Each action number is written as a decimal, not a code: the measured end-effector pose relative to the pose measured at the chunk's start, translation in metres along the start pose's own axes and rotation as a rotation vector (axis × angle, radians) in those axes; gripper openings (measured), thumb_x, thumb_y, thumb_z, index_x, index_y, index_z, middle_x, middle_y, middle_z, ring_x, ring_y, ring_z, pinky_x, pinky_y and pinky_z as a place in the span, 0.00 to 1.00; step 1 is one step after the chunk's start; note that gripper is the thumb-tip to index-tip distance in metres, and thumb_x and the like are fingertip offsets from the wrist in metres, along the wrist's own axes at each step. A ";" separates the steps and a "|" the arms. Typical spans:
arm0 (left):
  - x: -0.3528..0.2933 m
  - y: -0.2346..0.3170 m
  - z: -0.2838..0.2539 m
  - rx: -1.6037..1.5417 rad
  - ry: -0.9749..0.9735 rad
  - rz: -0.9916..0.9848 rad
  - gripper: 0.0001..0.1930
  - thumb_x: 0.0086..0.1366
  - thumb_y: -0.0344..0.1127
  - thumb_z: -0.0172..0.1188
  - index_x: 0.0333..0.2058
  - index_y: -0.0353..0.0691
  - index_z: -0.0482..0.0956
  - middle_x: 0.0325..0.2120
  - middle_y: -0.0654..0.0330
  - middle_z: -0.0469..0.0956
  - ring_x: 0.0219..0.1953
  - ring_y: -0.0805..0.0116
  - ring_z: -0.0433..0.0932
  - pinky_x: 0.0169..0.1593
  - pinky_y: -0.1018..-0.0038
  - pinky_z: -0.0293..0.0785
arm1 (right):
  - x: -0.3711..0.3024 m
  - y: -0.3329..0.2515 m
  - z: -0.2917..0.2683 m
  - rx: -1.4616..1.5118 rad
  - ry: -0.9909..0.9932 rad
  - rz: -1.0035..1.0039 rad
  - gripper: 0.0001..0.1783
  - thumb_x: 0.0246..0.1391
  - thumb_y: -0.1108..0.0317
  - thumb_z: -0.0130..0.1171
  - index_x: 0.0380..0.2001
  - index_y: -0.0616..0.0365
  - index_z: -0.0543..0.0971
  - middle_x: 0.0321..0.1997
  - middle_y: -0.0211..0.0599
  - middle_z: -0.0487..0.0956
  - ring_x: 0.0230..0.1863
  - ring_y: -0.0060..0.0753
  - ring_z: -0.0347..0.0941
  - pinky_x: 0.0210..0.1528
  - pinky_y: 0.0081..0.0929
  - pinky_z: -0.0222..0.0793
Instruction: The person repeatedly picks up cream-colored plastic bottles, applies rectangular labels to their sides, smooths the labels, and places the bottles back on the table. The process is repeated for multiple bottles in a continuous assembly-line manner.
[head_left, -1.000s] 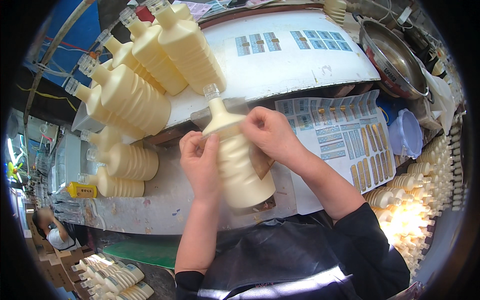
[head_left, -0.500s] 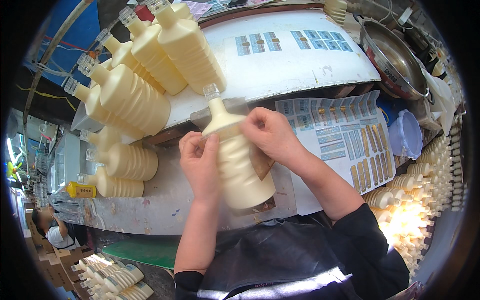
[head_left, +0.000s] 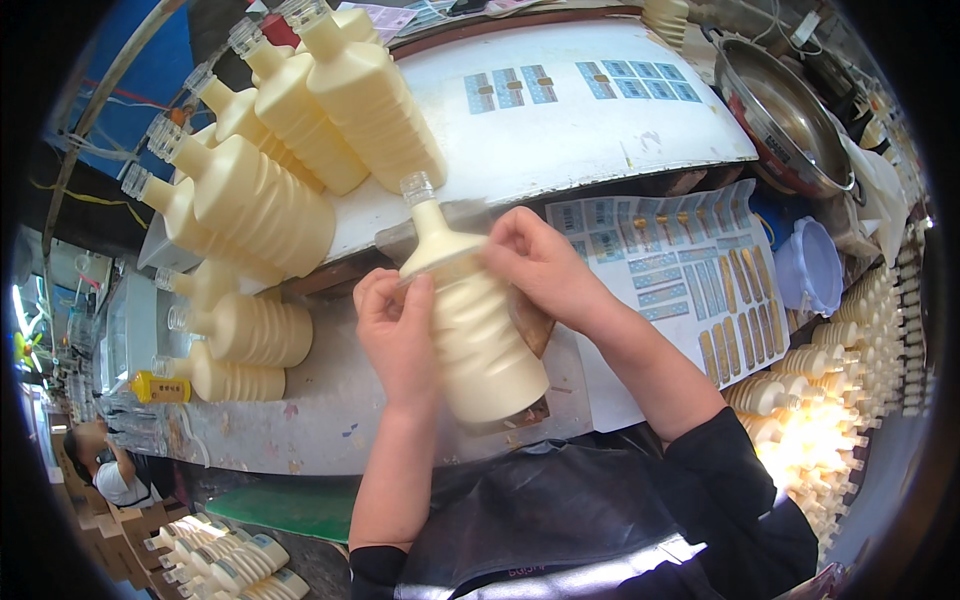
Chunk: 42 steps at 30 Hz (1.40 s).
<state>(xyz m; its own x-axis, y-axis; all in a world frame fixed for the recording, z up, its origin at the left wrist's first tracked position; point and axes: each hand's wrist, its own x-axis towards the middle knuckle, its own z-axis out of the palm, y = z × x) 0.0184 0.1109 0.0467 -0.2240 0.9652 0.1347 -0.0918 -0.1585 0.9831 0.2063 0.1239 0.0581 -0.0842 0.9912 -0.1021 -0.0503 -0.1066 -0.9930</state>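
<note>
A cream ribbed bottle (head_left: 465, 335) with a clear threaded neck lies tilted in front of me, its neck pointing away. A thin strip (head_left: 447, 259), faint and partly see-through, runs across its shoulder between my hands. My left hand (head_left: 392, 325) pinches at the strip's left end, thumb against the bottle's side. At the right end, the fingers of my right hand (head_left: 535, 255) are pinched together beside the shoulder. The fingertips are slightly blurred. A brown block (head_left: 533, 325) shows partly behind the bottle, below my right hand.
Cream bottles (head_left: 375, 105) stand at the back left; others (head_left: 262, 325) lie below them. A label sheet (head_left: 600, 412) spreads at right, with more labels (head_left: 510, 88) on the white board (head_left: 430, 60). Beyond are a metal pan (head_left: 785, 110), lilac bucket (head_left: 810, 268) and many bottles (head_left: 770, 395). A person (head_left: 120, 475) is far left.
The bottle and both hands stay nearly in place. My right hand has shifted slightly up, and the band across the shoulder looks fainter. The whole view has moved a little.
</note>
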 end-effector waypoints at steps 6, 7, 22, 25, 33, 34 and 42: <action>-0.002 0.002 0.002 -0.074 0.008 -0.015 0.04 0.67 0.25 0.66 0.35 0.36 0.78 0.48 0.65 0.71 0.46 0.77 0.72 0.53 0.77 0.70 | 0.000 -0.009 0.002 -0.069 0.019 0.030 0.12 0.64 0.62 0.64 0.39 0.58 0.74 0.35 0.31 0.79 0.37 0.18 0.73 0.40 0.20 0.70; -0.002 0.002 0.002 -0.064 0.007 -0.015 0.04 0.67 0.24 0.66 0.35 0.36 0.78 0.48 0.65 0.71 0.46 0.77 0.72 0.53 0.77 0.71 | 0.001 -0.009 0.002 -0.070 0.025 0.040 0.13 0.63 0.62 0.64 0.39 0.59 0.74 0.35 0.33 0.80 0.38 0.20 0.74 0.42 0.23 0.71; 0.000 -0.003 -0.002 -0.051 -0.002 -0.020 0.07 0.67 0.26 0.66 0.41 0.32 0.76 0.52 0.62 0.68 0.42 0.76 0.75 0.47 0.78 0.74 | 0.003 -0.007 0.001 -0.124 0.022 0.014 0.12 0.65 0.61 0.62 0.40 0.58 0.73 0.33 0.30 0.78 0.34 0.17 0.72 0.36 0.21 0.69; 0.000 -0.004 -0.003 -0.059 0.003 -0.085 0.09 0.68 0.25 0.65 0.44 0.34 0.76 0.51 0.62 0.69 0.43 0.76 0.74 0.49 0.78 0.73 | 0.000 -0.017 0.004 -0.211 0.048 0.041 0.18 0.62 0.56 0.65 0.39 0.60 0.74 0.35 0.37 0.79 0.36 0.26 0.75 0.40 0.28 0.72; 0.005 0.009 -0.001 0.272 -0.107 0.160 0.12 0.73 0.31 0.59 0.52 0.35 0.78 0.48 0.60 0.72 0.49 0.71 0.71 0.56 0.72 0.70 | 0.004 -0.014 0.001 -0.266 0.038 0.008 0.22 0.60 0.55 0.65 0.44 0.62 0.72 0.38 0.45 0.81 0.40 0.37 0.79 0.44 0.35 0.74; 0.007 0.010 -0.003 0.305 -0.117 0.161 0.13 0.71 0.34 0.61 0.51 0.35 0.78 0.48 0.58 0.72 0.51 0.67 0.71 0.57 0.69 0.69 | 0.004 -0.013 0.000 -0.237 0.026 0.018 0.22 0.60 0.56 0.65 0.46 0.63 0.72 0.38 0.44 0.80 0.40 0.37 0.79 0.45 0.34 0.74; 0.008 0.014 0.005 0.481 -0.090 0.138 0.20 0.59 0.42 0.70 0.46 0.38 0.80 0.48 0.55 0.74 0.53 0.56 0.72 0.60 0.62 0.67 | 0.002 -0.016 0.006 -0.311 0.038 0.021 0.24 0.59 0.56 0.67 0.47 0.62 0.73 0.32 0.40 0.78 0.33 0.34 0.77 0.39 0.34 0.72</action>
<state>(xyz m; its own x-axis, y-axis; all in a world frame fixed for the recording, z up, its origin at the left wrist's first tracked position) 0.0199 0.1175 0.0626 -0.1162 0.9595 0.2566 0.3951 -0.1923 0.8983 0.2007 0.1271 0.0740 -0.0448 0.9918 -0.1194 0.2588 -0.1039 -0.9603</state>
